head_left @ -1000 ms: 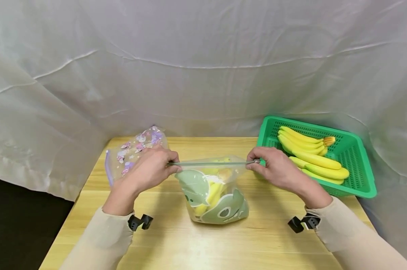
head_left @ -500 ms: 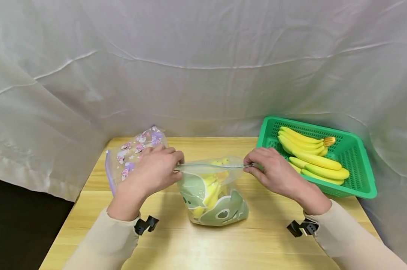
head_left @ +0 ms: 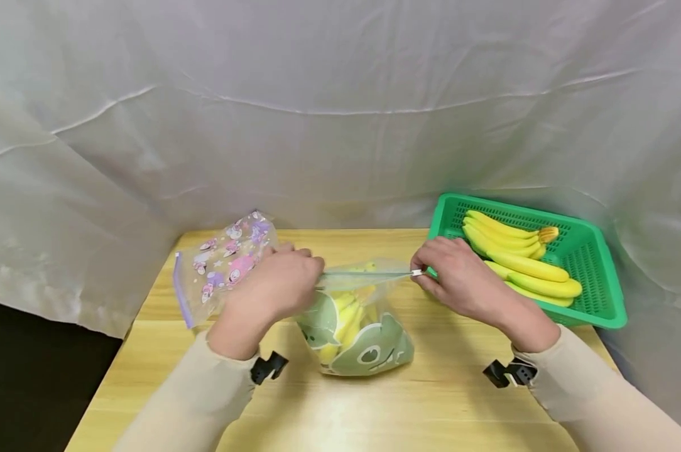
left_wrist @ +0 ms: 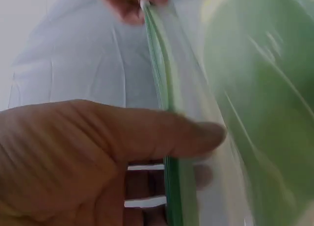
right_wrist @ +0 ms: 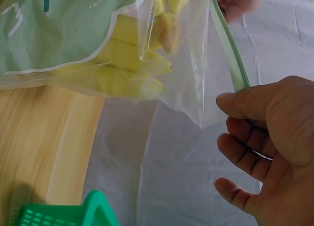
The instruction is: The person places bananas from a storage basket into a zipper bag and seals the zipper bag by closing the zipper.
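Note:
A clear zip bag (head_left: pixel 369 351) printed with a green cartoon face stands on the table with yellow bananas (head_left: pixel 346 320) inside. My left hand (head_left: pixel 278 282) pinches the bag's top edge, its thumb across the green zip strip (left_wrist: pixel 172 187) in the left wrist view. At the opposite end my right hand (head_left: pixel 459 279) pinches the strip between thumb and forefinger, the other fingers loosely bent. A small white slider (head_left: pixel 416 272) shows right at the right fingertips. The strip is stretched nearly level between both hands.
Behind my right hand, a green basket (head_left: pixel 612 282) holds more bananas (head_left: pixel 538 285). A second clear zip bag (head_left: pixel 222 263), with pink and purple prints and a purple strip, lies flat at the back left. A pale cloth (head_left: pixel 340 157) hangs behind the wooden table (head_left: pixel 374 414).
My left hand has moved right along the bag's top edge, uncovering more of the purple-printed bag. The right hand stays at its end, and the white slider now shows there.

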The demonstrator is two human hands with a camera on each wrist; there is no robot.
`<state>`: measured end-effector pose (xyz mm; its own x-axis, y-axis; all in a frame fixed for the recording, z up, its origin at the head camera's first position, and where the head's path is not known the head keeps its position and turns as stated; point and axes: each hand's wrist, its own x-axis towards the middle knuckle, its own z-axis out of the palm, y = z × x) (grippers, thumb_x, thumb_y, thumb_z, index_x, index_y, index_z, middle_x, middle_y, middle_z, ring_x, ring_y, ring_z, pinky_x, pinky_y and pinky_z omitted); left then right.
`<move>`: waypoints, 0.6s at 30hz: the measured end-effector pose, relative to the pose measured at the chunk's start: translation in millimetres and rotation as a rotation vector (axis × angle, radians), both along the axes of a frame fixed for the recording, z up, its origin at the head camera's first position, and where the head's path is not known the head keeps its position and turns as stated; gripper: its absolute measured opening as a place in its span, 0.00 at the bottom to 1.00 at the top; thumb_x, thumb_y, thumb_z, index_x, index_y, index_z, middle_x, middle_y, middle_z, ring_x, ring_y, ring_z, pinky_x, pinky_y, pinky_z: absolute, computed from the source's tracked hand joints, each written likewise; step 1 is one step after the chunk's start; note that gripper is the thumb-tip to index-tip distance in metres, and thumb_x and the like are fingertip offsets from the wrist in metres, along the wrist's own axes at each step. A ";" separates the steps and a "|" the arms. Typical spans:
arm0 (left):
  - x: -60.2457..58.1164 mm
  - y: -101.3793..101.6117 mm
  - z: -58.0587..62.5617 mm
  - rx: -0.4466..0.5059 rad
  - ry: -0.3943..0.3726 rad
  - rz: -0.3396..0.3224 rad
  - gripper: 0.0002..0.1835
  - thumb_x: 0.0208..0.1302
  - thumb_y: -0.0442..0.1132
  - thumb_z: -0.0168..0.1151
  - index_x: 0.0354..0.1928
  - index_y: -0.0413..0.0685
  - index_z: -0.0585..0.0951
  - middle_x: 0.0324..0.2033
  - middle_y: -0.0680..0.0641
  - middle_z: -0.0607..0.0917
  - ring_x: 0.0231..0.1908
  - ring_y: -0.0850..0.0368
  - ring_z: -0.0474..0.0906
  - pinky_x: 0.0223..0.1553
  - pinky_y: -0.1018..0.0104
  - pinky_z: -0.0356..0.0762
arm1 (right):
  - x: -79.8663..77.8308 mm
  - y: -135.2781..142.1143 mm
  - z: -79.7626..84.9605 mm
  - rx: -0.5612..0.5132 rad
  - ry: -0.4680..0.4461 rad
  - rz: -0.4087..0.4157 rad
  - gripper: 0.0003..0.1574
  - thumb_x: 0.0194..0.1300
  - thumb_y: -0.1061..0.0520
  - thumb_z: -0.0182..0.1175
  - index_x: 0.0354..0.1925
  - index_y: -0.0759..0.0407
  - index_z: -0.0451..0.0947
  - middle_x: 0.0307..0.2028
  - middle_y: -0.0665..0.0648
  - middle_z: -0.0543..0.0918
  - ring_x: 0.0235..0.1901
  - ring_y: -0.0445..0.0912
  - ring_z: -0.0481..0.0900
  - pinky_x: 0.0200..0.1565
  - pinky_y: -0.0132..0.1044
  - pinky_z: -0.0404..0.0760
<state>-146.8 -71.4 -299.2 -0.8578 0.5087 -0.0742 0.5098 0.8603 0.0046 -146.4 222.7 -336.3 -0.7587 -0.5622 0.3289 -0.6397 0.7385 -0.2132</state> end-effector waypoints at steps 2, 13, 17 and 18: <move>-3.4 13.8 0.7 0.009 -0.010 -0.037 0.07 0.62 0.48 0.63 0.41 0.58 0.81 0.39 0.56 0.83 0.40 0.54 0.71 0.51 0.47 0.69 | 0.1 0.3 0.3 0.015 0.001 0.000 0.04 0.65 0.53 0.63 0.35 0.48 0.76 0.33 0.44 0.78 0.40 0.43 0.75 0.46 0.44 0.67; -9.8 39.3 3.8 0.020 0.013 -0.111 0.04 0.61 0.45 0.62 0.29 0.61 0.78 0.27 0.60 0.78 0.35 0.57 0.69 0.42 0.54 0.66 | -1.8 0.0 3.7 0.014 0.009 0.005 0.03 0.64 0.54 0.62 0.34 0.49 0.77 0.31 0.44 0.78 0.38 0.42 0.74 0.46 0.44 0.68; -11.7 57.2 2.5 0.045 0.048 -0.173 0.04 0.61 0.47 0.63 0.34 0.59 0.79 0.32 0.58 0.79 0.36 0.55 0.68 0.43 0.53 0.67 | -1.7 0.1 2.0 0.001 0.015 0.011 0.03 0.65 0.54 0.62 0.34 0.48 0.77 0.31 0.43 0.78 0.38 0.42 0.74 0.44 0.43 0.67; -12.1 62.2 1.3 0.063 0.069 -0.187 0.06 0.61 0.50 0.64 0.35 0.59 0.80 0.33 0.58 0.79 0.36 0.55 0.68 0.43 0.53 0.67 | -1.7 0.0 1.5 0.000 0.018 0.013 0.03 0.65 0.54 0.62 0.34 0.48 0.77 0.31 0.43 0.77 0.37 0.41 0.74 0.44 0.42 0.67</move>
